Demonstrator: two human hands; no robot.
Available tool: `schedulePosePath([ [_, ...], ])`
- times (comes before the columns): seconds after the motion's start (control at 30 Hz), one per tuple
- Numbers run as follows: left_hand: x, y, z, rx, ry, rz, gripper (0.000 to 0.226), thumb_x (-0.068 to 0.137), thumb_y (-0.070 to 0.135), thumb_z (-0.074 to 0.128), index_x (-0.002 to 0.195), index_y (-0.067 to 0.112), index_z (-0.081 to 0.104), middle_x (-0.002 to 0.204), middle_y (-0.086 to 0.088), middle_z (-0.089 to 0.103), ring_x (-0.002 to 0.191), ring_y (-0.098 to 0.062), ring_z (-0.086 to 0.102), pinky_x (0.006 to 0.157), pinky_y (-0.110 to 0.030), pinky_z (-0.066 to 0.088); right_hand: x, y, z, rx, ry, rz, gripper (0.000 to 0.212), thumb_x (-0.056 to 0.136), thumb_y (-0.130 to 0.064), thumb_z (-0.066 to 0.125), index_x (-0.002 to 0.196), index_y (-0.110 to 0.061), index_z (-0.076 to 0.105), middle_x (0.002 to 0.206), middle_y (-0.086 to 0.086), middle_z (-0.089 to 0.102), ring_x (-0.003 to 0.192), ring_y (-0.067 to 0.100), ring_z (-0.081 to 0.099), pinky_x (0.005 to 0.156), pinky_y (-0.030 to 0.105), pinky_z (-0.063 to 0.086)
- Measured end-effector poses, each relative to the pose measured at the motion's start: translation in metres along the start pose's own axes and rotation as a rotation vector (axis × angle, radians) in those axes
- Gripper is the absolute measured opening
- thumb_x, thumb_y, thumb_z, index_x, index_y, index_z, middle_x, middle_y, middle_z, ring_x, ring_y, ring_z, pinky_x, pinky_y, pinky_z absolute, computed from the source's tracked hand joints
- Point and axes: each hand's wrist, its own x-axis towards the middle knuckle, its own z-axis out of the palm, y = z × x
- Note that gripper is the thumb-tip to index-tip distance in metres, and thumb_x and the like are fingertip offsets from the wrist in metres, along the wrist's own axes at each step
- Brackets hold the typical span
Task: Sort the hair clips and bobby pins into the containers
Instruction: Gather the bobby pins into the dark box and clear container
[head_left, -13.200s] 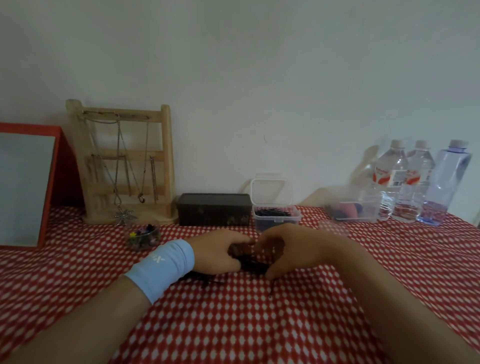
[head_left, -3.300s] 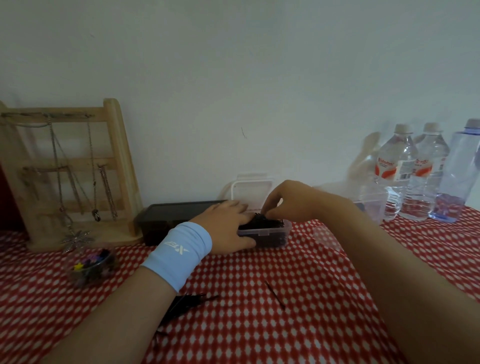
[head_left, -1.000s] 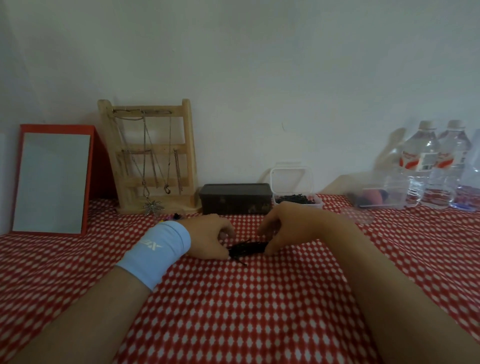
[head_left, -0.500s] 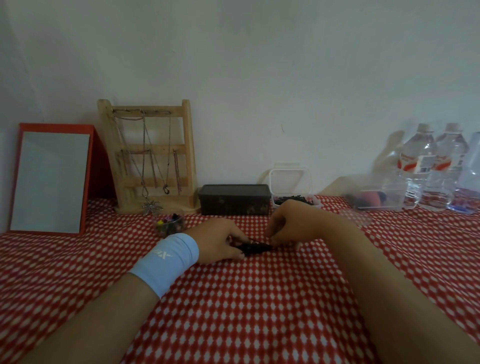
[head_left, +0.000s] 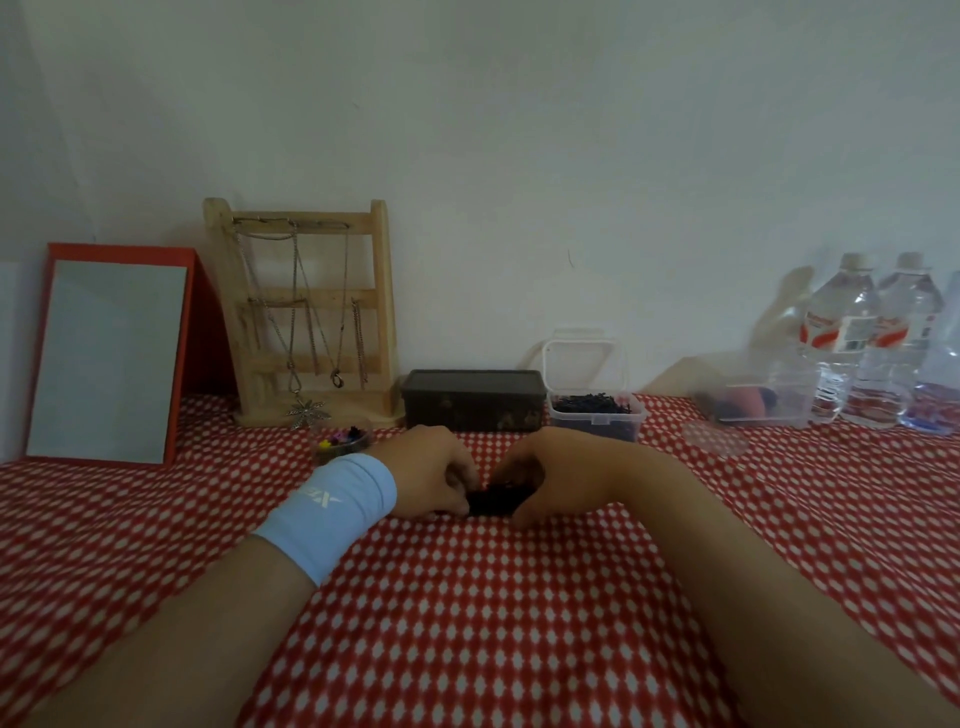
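A small black bunch of bobby pins (head_left: 496, 503) lies on the red checked cloth between my hands. My left hand (head_left: 434, 475), with a light blue wristband, curls its fingers around the bunch's left end. My right hand (head_left: 540, 475) cups the right end from the other side. Behind them stands a small clear container (head_left: 597, 418) with its lid up, holding many black pins. A dark lidded box (head_left: 472, 399) sits to its left. A small clear cup of coloured clips (head_left: 340, 444) stands at the left.
A wooden jewellery stand (head_left: 306, 312) with chains and a red-framed mirror (head_left: 111, 358) lean at the back left. At the back right are a clear tub (head_left: 753, 400) with dark and pink items, a loose clear lid (head_left: 709, 441) and water bottles (head_left: 878, 338).
Earlier both hands were at the clear container, then came back to the cloth. In the last second they have closed in around the black bunch of pins.
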Motion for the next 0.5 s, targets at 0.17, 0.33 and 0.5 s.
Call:
schedulePosePath([
  [0.17, -0.003, -0.002, -0.007, -0.005, -0.07, -0.055, 0.057, 0.081, 0.041, 0.072, 0.133, 0.027, 0.055, 0.11, 0.014, 0.062, 0.097, -0.005, 0.058, 0.087, -0.022, 0.048, -0.002, 0.001, -0.003, -0.011, 0.004, -0.018, 0.056, 0.087, -0.012, 0.064, 0.138, -0.032, 0.057, 0.133, -0.01, 0.06, 0.107, 0.007, 0.058, 0.1, 0.033, 0.051],
  [0.33, 0.0, -0.001, 0.003, 0.037, -0.069, -0.046, 0.069, 0.075, 0.056, 0.073, 0.134, 0.026, 0.053, 0.129, 0.007, 0.059, 0.108, -0.011, 0.058, 0.094, -0.027, 0.048, -0.001, -0.004, 0.0, 0.051, -0.031, 0.018, 0.055, 0.08, -0.053, 0.075, 0.13, -0.033, 0.063, 0.125, -0.015, 0.061, 0.106, 0.005, 0.058, 0.096, 0.028, 0.048],
  [0.5, 0.001, 0.003, 0.005, 0.003, 0.034, 0.037, 0.036, 0.084, 0.04, 0.071, 0.116, 0.025, 0.069, 0.109, 0.009, 0.067, 0.091, -0.004, 0.059, 0.075, -0.014, 0.043, 0.005, -0.001, 0.005, -0.01, 0.068, -0.005, 0.035, 0.085, -0.038, 0.076, 0.119, -0.033, 0.073, 0.109, -0.016, 0.07, 0.092, 0.0, 0.06, 0.087, 0.022, 0.047],
])
